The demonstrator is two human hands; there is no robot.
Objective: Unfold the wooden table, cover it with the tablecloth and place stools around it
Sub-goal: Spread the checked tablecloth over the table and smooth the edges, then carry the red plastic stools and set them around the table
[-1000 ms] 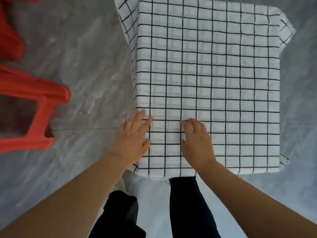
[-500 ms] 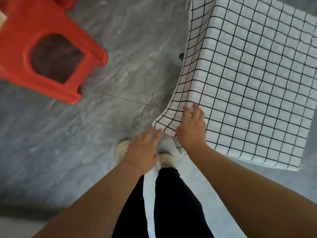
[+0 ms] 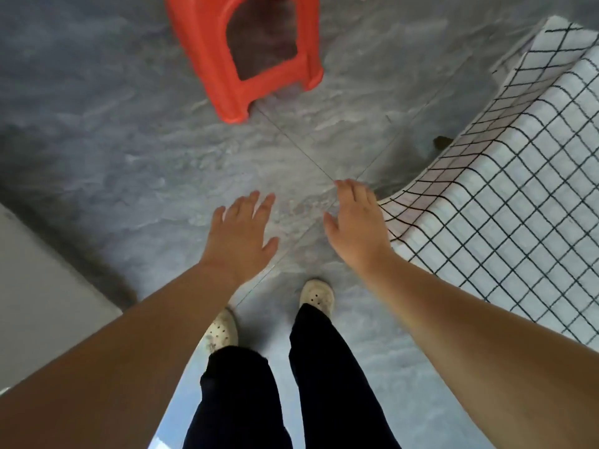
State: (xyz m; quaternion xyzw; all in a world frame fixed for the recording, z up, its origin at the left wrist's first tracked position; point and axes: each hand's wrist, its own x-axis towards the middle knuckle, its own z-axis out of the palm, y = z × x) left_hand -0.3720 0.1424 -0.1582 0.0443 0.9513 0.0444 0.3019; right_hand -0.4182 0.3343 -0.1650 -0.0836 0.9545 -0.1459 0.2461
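left hand (image 3: 241,234) and right hand (image 3: 356,228) both spread open, nothing held, right one just beside the tablecloth (image 3: 518,222) corner. red stool (image 3: 207,53) sits on the floor (image 3: 97,140) beyond. i'd grab it two-handed and keep clear of the hanging cloth.

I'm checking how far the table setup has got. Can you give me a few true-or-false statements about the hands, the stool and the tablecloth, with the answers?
1. Both the left hand and the right hand hold nothing. True.
2. The red stool is held in the left hand. False: it stands on the grey floor, apart from both hands.
3. The checked tablecloth is on the person's right. True.
4. The right hand pinches the tablecloth's corner. False: its fingers are straight, beside the corner, gripping nothing.
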